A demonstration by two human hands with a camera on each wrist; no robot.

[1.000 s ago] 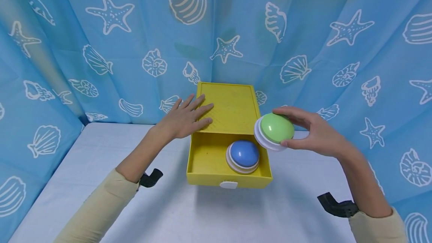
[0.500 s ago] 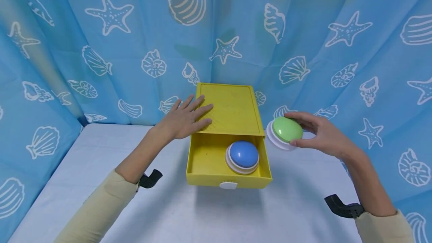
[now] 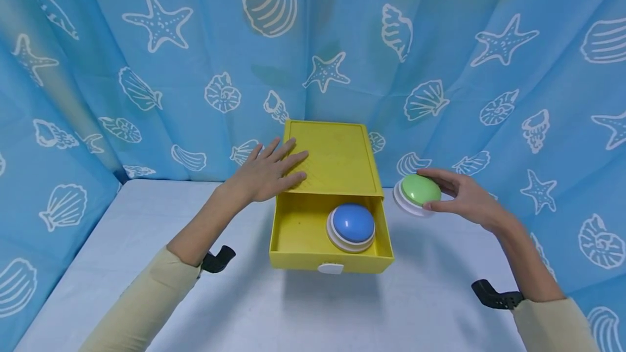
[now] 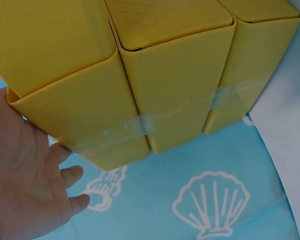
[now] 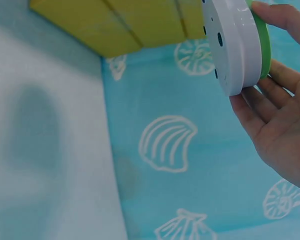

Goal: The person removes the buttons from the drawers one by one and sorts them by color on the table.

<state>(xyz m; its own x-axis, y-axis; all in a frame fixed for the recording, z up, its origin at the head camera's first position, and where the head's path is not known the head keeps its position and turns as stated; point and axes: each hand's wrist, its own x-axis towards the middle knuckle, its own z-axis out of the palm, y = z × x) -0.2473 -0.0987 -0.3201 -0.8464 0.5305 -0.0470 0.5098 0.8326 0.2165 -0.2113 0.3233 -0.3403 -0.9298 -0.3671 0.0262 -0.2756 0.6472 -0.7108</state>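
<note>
The left hand (image 3: 266, 174) lies at the left edge of the yellow box (image 3: 337, 159), its fingers straight and spread, the tips reaching over the top panel. The right hand (image 3: 467, 200) grips the green push light (image 3: 419, 189) by its rim, thumb on the near side and the other fingers curled round the far side. That light is held above the bench (image 3: 337, 314), to the right of the box and apart from it, slightly tilted.

The blue push light (image 3: 353, 222) sits in the pulled-out drawer (image 3: 299, 227), dome up, near its right wall. A white handle (image 3: 331, 268) is on the drawer's front.

From the head, the green light covers part of the fingers behind it. The right wrist view shows dark holes in the underside of its white base (image 5: 232, 47), but the frame cuts off the top of the light. In the left wrist view, the palm is partly cut off at the frame's edge, and the clear tape (image 4: 145, 125) across the box is hard to make out.
</note>
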